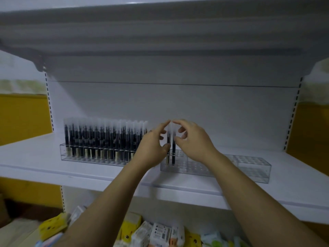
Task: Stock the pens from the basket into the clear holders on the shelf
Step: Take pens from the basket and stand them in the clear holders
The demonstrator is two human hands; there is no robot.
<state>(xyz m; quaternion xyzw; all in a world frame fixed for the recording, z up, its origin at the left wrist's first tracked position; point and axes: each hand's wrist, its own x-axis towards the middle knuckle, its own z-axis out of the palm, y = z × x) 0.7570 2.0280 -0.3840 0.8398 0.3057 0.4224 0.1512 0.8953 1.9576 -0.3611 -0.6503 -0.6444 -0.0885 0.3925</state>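
Where the two hands meet at the left end of the emptier clear holder (252, 168) on the shelf (35, 157), the left hand (153, 145) pinches the left pen (168, 138) between curled fingers. The right hand (194, 141) likewise pinches the right pen (173, 152). Both pens stand upright in its holes.

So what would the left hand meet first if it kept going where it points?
The left hand points right, at the two upright dark pens with frosted caps in the clear plastic holder; it seems to pinch one.
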